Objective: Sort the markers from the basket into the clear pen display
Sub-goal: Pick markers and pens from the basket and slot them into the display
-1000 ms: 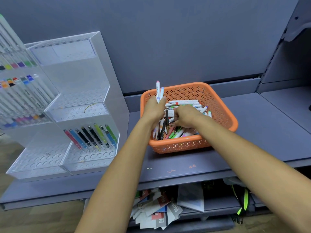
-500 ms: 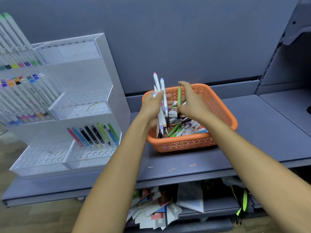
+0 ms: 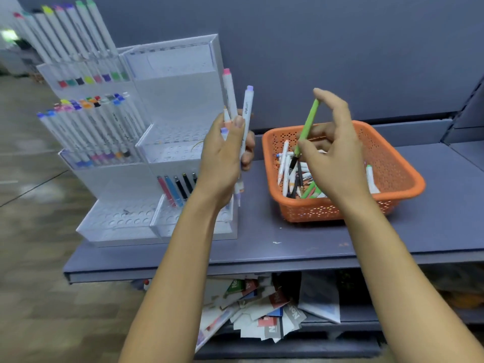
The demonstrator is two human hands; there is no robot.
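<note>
Movement out of the basket is recorded: left hand now grips several white markers before the clear pen display; right hand pinches a green marker above the basket. Slotting likely follows.

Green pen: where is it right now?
Head view, right of centre: the green pen is pinched in the right hand, tilted above the left end of the orange basket.

A flat grey-blue metal shelf runs across the middle, with small pale scuff marks near its front edge. Behind it rises a plain dark blue-grey back panel. Beneath the shelf lies a loose heap of printed paper cards. Brown wood-look flooring fills the left side
</note>
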